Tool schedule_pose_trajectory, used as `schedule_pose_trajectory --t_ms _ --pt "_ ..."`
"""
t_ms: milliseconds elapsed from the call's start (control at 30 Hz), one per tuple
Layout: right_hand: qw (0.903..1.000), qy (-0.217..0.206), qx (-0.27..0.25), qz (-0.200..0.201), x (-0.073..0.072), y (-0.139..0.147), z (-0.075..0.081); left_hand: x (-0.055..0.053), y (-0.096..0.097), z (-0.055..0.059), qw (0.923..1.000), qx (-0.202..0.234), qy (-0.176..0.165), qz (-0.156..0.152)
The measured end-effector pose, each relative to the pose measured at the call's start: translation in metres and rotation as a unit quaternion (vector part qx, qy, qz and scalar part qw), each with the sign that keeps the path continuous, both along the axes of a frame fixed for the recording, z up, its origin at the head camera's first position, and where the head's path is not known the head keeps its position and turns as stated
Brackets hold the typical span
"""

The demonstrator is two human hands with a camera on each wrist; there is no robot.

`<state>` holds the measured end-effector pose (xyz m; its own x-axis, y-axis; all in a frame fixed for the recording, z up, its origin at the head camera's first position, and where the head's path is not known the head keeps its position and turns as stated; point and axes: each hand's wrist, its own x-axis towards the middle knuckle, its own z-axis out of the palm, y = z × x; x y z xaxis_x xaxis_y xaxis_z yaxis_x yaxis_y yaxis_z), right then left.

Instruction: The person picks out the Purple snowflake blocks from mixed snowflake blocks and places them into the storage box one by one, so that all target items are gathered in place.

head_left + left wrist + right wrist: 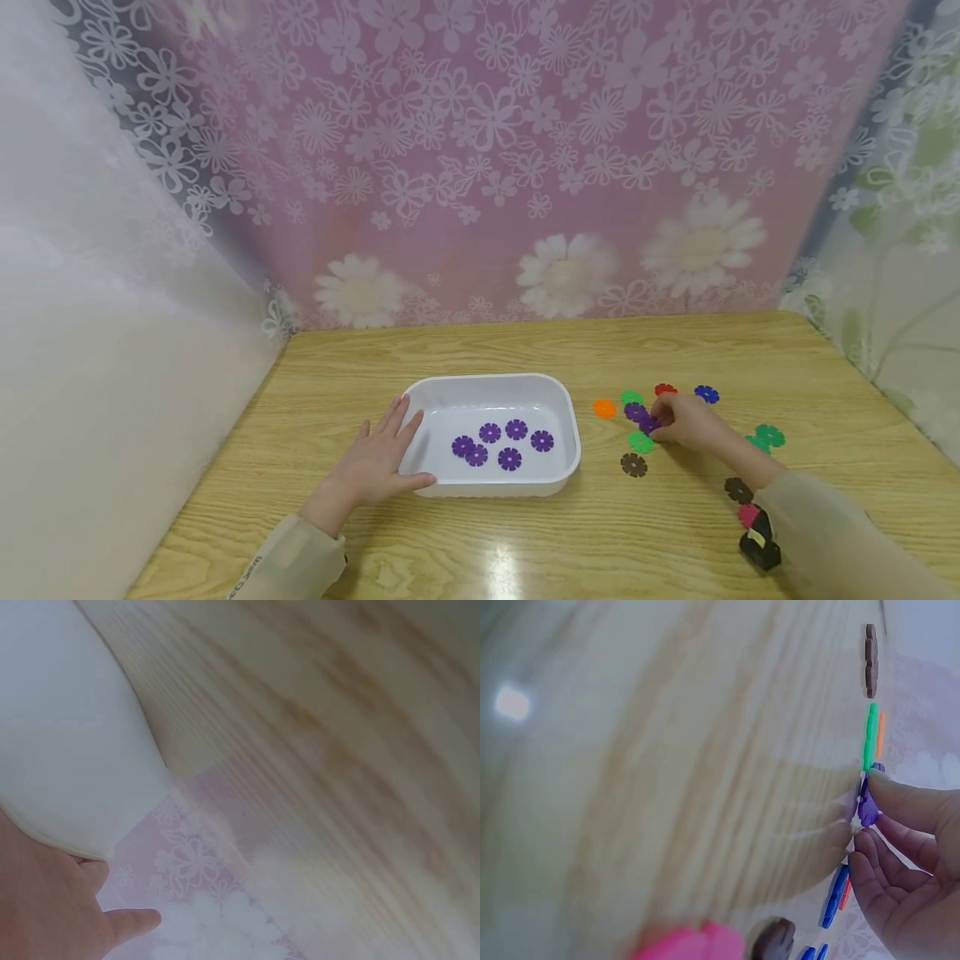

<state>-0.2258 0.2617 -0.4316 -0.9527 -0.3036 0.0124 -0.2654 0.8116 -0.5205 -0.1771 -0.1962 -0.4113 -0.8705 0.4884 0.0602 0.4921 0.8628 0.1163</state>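
My right hand (681, 422) pinches a purple snowflake disc (648, 425) between thumb and fingers at the table's right; the right wrist view shows that purple disc (868, 801) tilted up in the fingertips. Another purple disc (634, 412) lies right beside it. My left hand (372, 467) rests on the left rim of a white plastic tub (566, 467), fingers spread and straight. Several purple discs (516, 429) lie flat in the tub. In the left wrist view the tub's side wall (67, 727) fills the upper left, with part of the left hand (52, 911) below.
Around my right hand lie an orange disc (604, 408), light green discs (641, 442), a red disc (665, 389), a blue disc (707, 394) and a brown disc (633, 465). Teal discs (770, 436), a dark disc (738, 490) and a pink disc (747, 515) sit nearer my right forearm. Floral curtains (480, 167) surround the table.
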Motion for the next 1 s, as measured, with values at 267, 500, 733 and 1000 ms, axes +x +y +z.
schedule_pose_trajectory --t_ms 267,500,733,1000 --pt "0.9996 0.025 0.006 -0.009 0.003 0.0 0.004 -0.001 0.0 -0.001 1.0 -0.001 -0.001 0.001" --pt "0.9994 0.017 -0.023 -0.016 0.002 0.004 0.005 -0.001 0.0 -0.001 1.0 0.002 0.0 0.0" --pt "0.999 0.028 -0.032 -0.011 0.005 0.004 0.011 -0.003 -0.001 -0.004 1.0 -0.005 -0.004 0.007" --pt "0.9984 0.016 -0.05 -0.022 0.012 -0.004 0.019 -0.001 0.0 0.0 1.0 -0.005 -0.004 0.004"
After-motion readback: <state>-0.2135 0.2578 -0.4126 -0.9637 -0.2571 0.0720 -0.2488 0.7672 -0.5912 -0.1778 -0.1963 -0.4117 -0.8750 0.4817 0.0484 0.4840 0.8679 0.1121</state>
